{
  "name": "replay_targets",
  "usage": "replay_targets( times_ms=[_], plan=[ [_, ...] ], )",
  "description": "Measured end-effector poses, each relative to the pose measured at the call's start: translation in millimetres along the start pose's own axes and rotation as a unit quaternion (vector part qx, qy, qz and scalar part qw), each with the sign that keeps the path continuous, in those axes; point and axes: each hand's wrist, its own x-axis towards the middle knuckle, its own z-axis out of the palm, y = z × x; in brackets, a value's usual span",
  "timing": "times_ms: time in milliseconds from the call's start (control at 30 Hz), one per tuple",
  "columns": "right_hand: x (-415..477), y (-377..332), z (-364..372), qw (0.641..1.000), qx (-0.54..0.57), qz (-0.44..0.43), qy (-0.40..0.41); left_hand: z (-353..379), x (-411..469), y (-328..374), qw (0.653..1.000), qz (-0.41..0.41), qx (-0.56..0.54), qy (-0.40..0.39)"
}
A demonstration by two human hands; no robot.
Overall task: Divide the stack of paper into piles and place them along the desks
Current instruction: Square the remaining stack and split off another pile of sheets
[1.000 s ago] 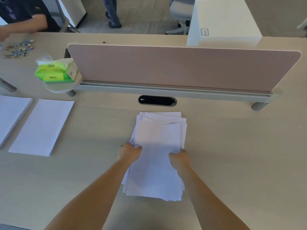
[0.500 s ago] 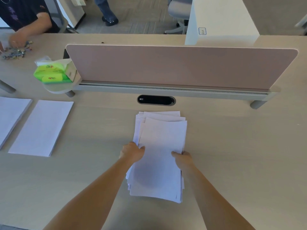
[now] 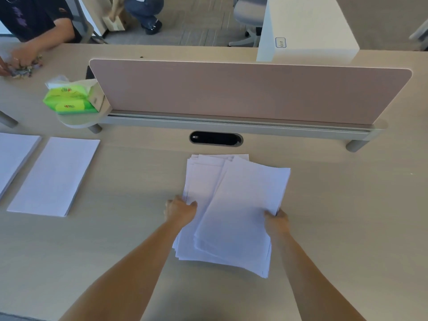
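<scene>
A loose stack of white paper (image 3: 201, 181) lies on the desk in front of me, its sheets fanned at the far end. My left hand (image 3: 179, 209) grips the stack's left edge. My right hand (image 3: 276, 221) pinches the right edge of a top bundle of sheets (image 3: 240, 212), which sits skewed to the right over the rest. To the left lie two neat piles: one pile (image 3: 55, 174) beside the stack and a second pile (image 3: 14, 156) cut off by the frame's left edge.
A pink divider panel (image 3: 243, 91) on a grey rail crosses the desk (image 3: 347, 205) behind a cable slot (image 3: 215, 139). Green tissue packs (image 3: 69, 98) sit at its left end. A white box (image 3: 308, 28) stands behind. Another person's hand (image 3: 20, 59) works at far left.
My right hand has drawn the top bundle to the right and turned it, so it now lies skewed off the stack. My left hand stays on the stack's left edge.
</scene>
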Motion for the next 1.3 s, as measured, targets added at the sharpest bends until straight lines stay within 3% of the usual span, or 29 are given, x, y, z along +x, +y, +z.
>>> replay_targets(
  times_ms=[200, 433, 900, 1033, 1200, 1300],
  plan=[
    [4.1, -10.0, 6.1, 0.999, -0.022, -0.014, -0.033, 2.5, 11.7, 3.3, 0.986, -0.018, -0.164, 0.017],
    [-9.7, -21.4, 69.3, 0.993, -0.068, -0.047, -0.087, -21.6, 19.2, -22.2, 0.986, -0.007, -0.156, 0.053],
    [-78.1, -11.7, 242.0, 0.987, -0.054, -0.006, -0.150, -135.2, 74.0, -151.5, 0.984, -0.028, -0.151, 0.084],
    [-95.3, -14.6, 254.4, 0.990, -0.050, 0.003, -0.131, -148.0, 79.4, -173.9, 0.980, -0.012, -0.187, 0.062],
    [-117.1, -35.2, 232.0, 0.991, -0.063, -0.087, -0.082, -157.5, 67.4, -162.0, 0.988, 0.068, -0.100, 0.095],
    [-131.2, -53.5, 198.2, 0.986, -0.052, -0.138, -0.073, -163.0, 53.4, -130.5, 0.979, 0.103, -0.177, 0.020]
  ],
)
